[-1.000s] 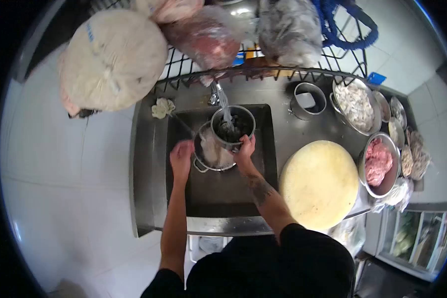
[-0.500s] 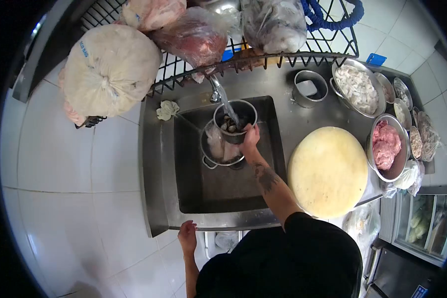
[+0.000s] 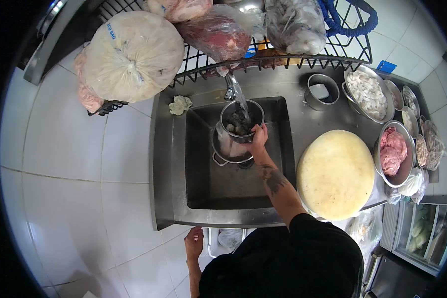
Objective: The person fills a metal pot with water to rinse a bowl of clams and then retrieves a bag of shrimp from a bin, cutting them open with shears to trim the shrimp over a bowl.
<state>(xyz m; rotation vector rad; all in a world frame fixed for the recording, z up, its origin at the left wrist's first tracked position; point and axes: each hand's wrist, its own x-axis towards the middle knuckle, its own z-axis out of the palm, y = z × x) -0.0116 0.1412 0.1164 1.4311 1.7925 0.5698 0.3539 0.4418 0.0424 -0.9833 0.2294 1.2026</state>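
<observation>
My right hand [image 3: 258, 138] grips the rim of a steel pot [image 3: 225, 119] with dark round pieces [image 3: 239, 127] in it. Water [image 3: 241, 98] runs from the tap [image 3: 230, 93] into this pot. Partly under it, in the sink [image 3: 223, 191], is a second pot [image 3: 217, 158] with pale pieces in water. My left hand [image 3: 194, 241] hangs by the front edge of the sink, at the lower left; its fingers look curled, and whether anything is in them is hard to see.
A round board [image 3: 336, 174] lies right of the sink. Beyond it stand bowls of pink minced meat [image 3: 393, 151] and white pieces [image 3: 367, 94], and a small pot [image 3: 323, 104]. A wire rack [image 3: 198, 63] with bagged meat [image 3: 216, 35] hangs over the back edge.
The whole view has shifted, with most things now further right. The pot under the tap holds more water, and the dark pieces are spread differently.
</observation>
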